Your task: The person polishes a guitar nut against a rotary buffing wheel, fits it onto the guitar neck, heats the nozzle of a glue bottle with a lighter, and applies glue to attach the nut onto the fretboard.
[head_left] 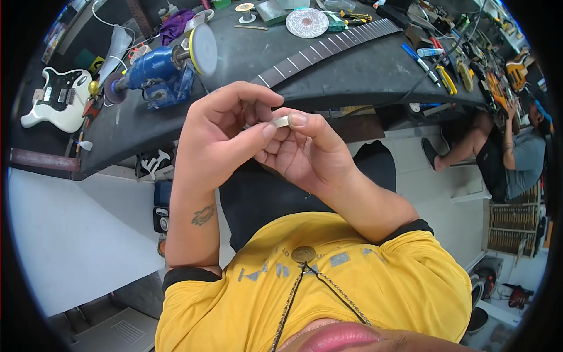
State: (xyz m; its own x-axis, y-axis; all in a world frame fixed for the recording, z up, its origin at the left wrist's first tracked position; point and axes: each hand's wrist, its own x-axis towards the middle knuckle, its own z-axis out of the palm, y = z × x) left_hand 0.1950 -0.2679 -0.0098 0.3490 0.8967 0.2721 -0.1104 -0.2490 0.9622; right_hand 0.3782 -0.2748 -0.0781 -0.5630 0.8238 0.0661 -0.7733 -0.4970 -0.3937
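1. White or cream in colour, a small curved strip [282, 122] is pinched between two bare hands, held up just in front of the near edge of a dark workbench [358, 76].
2. The left hand [214, 132] grasps one end of the strip with its thumb, the other fingers curling above it; a tattoo [203, 215] marks that forearm.
3. The right hand [316, 149] grips the other end, thumb on top, palm turned upward and fingers bent beneath.
4. Beyond the hands, a long dark fretboard [319, 54] with pale cross lines lies slantwise on the bench.
5. To the left stands a blue grinder [146, 73] with a round pad [203, 50] at one end; farther left is a white guitar body [58, 102].
6. On the right of the bench, a blue marker [417, 60] lies near a yellow cutter [447, 81].
7. At far right, another person [522, 167] sits with a hand at a brown guitar [495, 89].
8. The wearer has a yellow shirt [363, 287] and a round pendant [304, 254].
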